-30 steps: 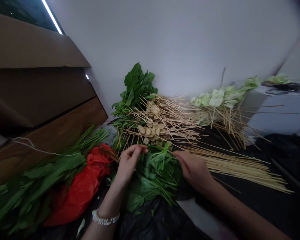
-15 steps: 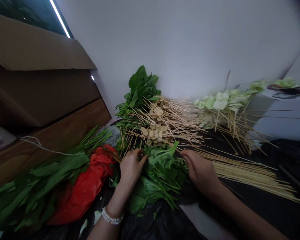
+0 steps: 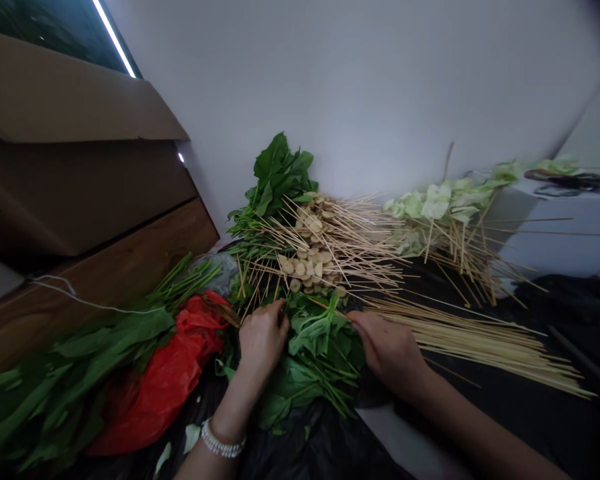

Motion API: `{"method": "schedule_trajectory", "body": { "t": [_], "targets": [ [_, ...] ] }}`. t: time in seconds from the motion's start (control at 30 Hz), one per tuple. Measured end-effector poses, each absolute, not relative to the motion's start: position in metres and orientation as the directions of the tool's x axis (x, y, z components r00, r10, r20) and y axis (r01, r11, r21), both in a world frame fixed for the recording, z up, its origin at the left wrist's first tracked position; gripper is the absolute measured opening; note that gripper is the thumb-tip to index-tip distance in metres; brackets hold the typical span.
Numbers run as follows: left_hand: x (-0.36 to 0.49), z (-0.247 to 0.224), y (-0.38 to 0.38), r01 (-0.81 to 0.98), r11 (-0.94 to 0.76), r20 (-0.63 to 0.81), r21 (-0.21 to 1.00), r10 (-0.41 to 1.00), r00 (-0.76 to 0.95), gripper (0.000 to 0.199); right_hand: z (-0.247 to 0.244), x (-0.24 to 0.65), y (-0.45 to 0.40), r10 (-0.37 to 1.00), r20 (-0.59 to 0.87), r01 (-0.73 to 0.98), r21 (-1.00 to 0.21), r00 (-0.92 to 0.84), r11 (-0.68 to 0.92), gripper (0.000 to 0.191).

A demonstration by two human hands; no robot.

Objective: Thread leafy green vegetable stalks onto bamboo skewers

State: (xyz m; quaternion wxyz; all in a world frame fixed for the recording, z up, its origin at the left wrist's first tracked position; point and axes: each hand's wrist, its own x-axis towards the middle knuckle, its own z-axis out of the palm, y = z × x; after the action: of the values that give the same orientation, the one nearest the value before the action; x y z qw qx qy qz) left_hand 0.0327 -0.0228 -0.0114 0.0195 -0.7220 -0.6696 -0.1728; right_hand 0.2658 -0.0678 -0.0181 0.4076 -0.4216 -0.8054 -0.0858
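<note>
My right hand [image 3: 387, 347] is closed on the end of a thin wooden skewer [image 3: 325, 307], which points left over the greens. My left hand [image 3: 263, 337], with a beaded bracelet at its wrist, is curled shut against leafy greens [image 3: 293, 303]; its fingertips are partly hidden. Between and below my hands lies a heap of cut leafy greens [image 3: 315, 370] with long stems. Just behind it are skewers threaded with pale round slices [image 3: 307, 263]. Bare skewers [image 3: 495, 347] lie in a bundle beside my right hand.
Leafy greens [image 3: 80, 367] and a red plastic bag [image 3: 165, 380] are at left, below a cardboard box [image 3: 80, 193]. More greens [image 3: 280, 173] lean on the white wall. Skewered pale cabbage leaves [image 3: 437, 200] stand at back right. Black plastic [image 3: 320, 443] covers the near surface.
My right hand has come slightly left with the skewer, closer to my left hand. My left fingers have drawn together. The whole view has shifted a little.
</note>
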Motion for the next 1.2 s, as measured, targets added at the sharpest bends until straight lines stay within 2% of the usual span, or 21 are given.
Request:
{"method": "schedule_trajectory", "body": {
  "t": [0.17,0.3,0.4,0.43,0.5,0.6,0.67,0.7,0.8,0.9,1.03,1.2],
  "targets": [
    [0.029,-0.008,-0.019,0.828,-0.182,0.341,0.530,0.940,-0.012,0.039,-0.019,0.267,-0.067,0.633,0.708,0.749,-0.227,-0.312,0.623,0.028],
    [0.026,-0.008,-0.015,0.536,-0.201,0.277,0.820,0.959,-0.064,0.035,-0.020,0.267,-0.067,0.640,0.699,0.751,-0.227,-0.318,0.620,0.027],
    [0.024,-0.006,-0.015,0.381,-0.143,0.204,0.913,0.971,-0.123,0.032,-0.021,0.267,-0.066,0.643,0.700,0.749,-0.236,-0.311,0.619,0.027],
    [0.024,-0.004,-0.015,0.388,-0.133,0.198,0.912,0.971,-0.133,0.032,-0.021,0.267,-0.066,0.641,0.704,0.748,-0.241,-0.304,0.619,0.026],
    [0.023,0.001,-0.018,0.531,-0.110,0.212,0.840,0.968,-0.135,0.033,-0.020,0.269,-0.065,0.634,0.720,0.744,-0.252,-0.283,0.619,0.025],
    [0.023,0.006,-0.022,0.850,-0.021,0.234,0.526,0.965,-0.121,0.035,-0.018,0.274,-0.063,0.620,0.751,0.752,-0.268,-0.229,0.603,0.023],
    [0.025,0.006,-0.024,0.937,0.000,0.258,0.350,0.961,-0.097,0.035,-0.015,0.279,-0.062,0.604,0.777,0.770,-0.273,-0.177,0.577,0.021],
    [0.026,0.004,-0.025,0.950,-0.016,0.284,0.312,0.956,-0.077,0.035,-0.013,0.282,-0.062,0.592,0.792,0.781,-0.272,-0.150,0.562,0.021],
    [0.032,-0.003,-0.026,0.945,-0.128,0.377,0.302,0.926,0.005,0.033,-0.007,0.289,-0.061,0.563,0.822,0.820,-0.264,-0.084,0.508,0.020],
    [0.038,-0.008,-0.027,0.933,-0.198,0.365,0.300,0.927,0.080,0.032,-0.002,0.293,-0.060,0.547,0.836,0.845,-0.263,-0.041,0.466,0.019],
    [0.038,-0.006,-0.027,0.956,-0.102,0.253,0.274,0.967,0.030,0.039,0.001,0.294,-0.061,0.547,0.836,0.853,-0.256,-0.040,0.454,0.019],
    [0.031,-0.001,-0.020,0.948,0.039,0.089,0.315,0.994,-0.070,0.043,0.002,0.295,-0.060,0.525,0.850,0.858,-0.243,-0.036,0.453,0.018]
  ]
}}
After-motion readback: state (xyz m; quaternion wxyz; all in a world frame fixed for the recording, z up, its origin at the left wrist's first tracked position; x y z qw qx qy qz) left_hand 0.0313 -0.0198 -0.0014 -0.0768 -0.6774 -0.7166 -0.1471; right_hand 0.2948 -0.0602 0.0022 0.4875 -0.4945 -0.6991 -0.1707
